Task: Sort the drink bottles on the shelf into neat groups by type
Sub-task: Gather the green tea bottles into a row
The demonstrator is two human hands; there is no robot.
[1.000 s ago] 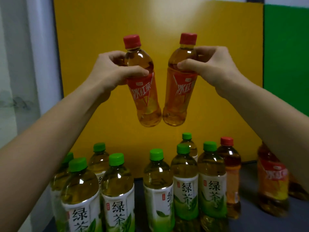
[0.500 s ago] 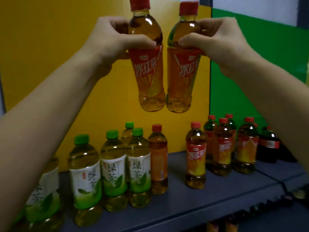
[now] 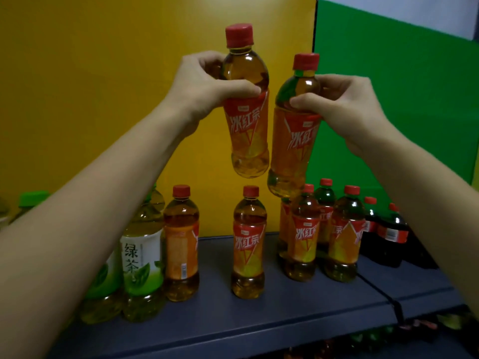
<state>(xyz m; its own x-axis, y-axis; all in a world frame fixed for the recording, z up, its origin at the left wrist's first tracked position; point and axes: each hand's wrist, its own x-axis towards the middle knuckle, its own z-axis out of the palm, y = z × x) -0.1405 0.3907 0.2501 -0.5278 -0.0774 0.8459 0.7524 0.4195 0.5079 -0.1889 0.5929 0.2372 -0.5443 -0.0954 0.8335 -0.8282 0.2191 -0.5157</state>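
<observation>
Two red-capped iced tea bottles are held in the air above the shelf point(image 3: 285, 320): the higher bottle point(image 3: 246, 130) is gripped round its shoulder by the left hand point(image 3: 207, 92), the lower bottle point(image 3: 293, 151), tilted, by the right hand point(image 3: 344, 110), and their bodies appear to touch. The two would best be set down upright, one at a time, in the bare stretch beside the iced tea cluster point(image 3: 303, 237), whose caps stand just under the lower bottle's base and could be knocked. The green tea bottles point(image 3: 141, 260) are partly hidden by the left forearm, the dark bottles point(image 3: 388, 229) are blurred, and the cluster's back row cannot be counted
</observation>
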